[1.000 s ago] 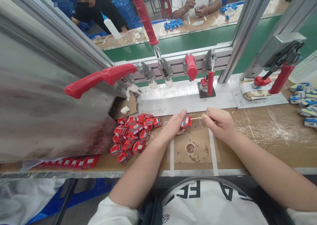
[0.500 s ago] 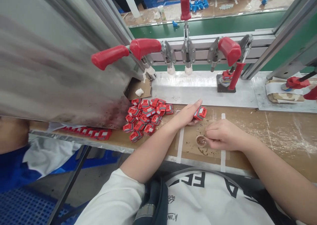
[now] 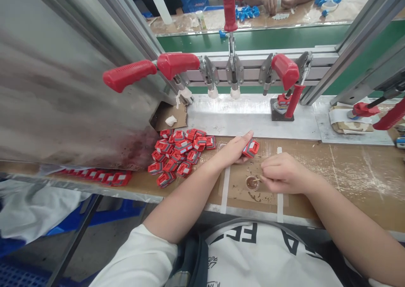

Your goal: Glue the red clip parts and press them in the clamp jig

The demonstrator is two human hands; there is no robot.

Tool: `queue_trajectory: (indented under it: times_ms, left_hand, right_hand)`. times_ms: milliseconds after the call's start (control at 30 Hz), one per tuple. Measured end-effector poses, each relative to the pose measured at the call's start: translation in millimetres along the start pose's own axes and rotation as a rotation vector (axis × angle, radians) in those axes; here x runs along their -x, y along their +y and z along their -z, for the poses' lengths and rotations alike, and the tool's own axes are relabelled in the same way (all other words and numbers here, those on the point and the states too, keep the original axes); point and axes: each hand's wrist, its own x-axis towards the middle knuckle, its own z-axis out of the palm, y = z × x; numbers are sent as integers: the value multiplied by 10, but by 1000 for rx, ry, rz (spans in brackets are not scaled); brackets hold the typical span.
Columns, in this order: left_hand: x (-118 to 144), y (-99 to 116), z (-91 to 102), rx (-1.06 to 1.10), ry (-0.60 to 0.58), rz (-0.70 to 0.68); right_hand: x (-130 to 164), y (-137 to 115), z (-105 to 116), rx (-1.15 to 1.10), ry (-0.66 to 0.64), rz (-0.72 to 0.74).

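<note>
Head cam, the only view here, looking down at a brown workbench (image 3: 348, 173). The left hand (image 3: 236, 148) sits just above centre, fingers wrapped around a small red-and-grey part (image 3: 251, 148) that pokes out at the hand's 3 o'clock, resting on or barely above the bench. The right hand (image 3: 281, 174) is at about 4 o'clock from that part, fingers pinched shut on a thin wooden stick (image 3: 257, 179). The stick's tip points toward 9 o'clock and reaches into a little round cap of brownish stuff (image 3: 252, 183), which sits on a taped-off cardboard patch (image 3: 240, 190) marked by white tape strips.

At 9 o'clock from the left hand there's a loose pile of the same red parts (image 3: 180, 154), and more of them lie in a row (image 3: 101, 177) under the edge of a big slanted metal sheet (image 3: 63, 101) further left. At 12 o'clock, a shiny metal plate (image 3: 240, 118) runs along the back of the bench with a rack of red-handled toggle clamps (image 3: 234, 63) above it. Another red-handled clamp (image 3: 376, 110) is over at 2 o'clock.

Way back at 12 o'clock, past a green conveyor belt (image 3: 253, 38), another person's hands (image 3: 278, 1) are busy with small blue parts (image 3: 247, 12), and a white squeeze bottle (image 3: 160, 4) stands on that far table.
</note>
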Motion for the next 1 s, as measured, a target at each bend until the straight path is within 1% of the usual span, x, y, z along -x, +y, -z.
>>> queue_trajectory:
  times_ms: [67,133,233,333,400,467,533,633,700,800,1000]
  left_hand:
    - [6,8,-2,-3,-6,-7]
    - [7,17,-3,-7,-27,-9]
    - [5,26,-6,-9,-42,-16]
    - [10,31,-9,-16,-39,-26]
    - [19,35,-10,-24,-42,-24]
    - [29,41,-13,-33,-43,-15]
    - [33,45,-17,-28,-31,3]
    - [27,40,-23,-21,-9,29]
    - [19,32,-25,-23,-17,33]
    - [15,25,-28,-13,-21,31]
    - [33,35,-42,-39,-31,2]
  right_hand:
    - [-17,-17,-46,31,-91,1]
    - [-24,-24,-74,42,-135,-9]
    - [-19,-17,-91,45,-164,-26]
    - [-9,-3,-91,23,-156,-38]
    - [-3,5,-74,-10,-108,-35]
    - [6,12,-39,-42,-7,-40]
    - [16,18,2,-40,154,-90]
    - [32,31,45,27,440,-237]
    - [38,42,50,59,548,-317]
    - [34,55,39,70,563,-369]
    - [10,53,35,87,549,-375]
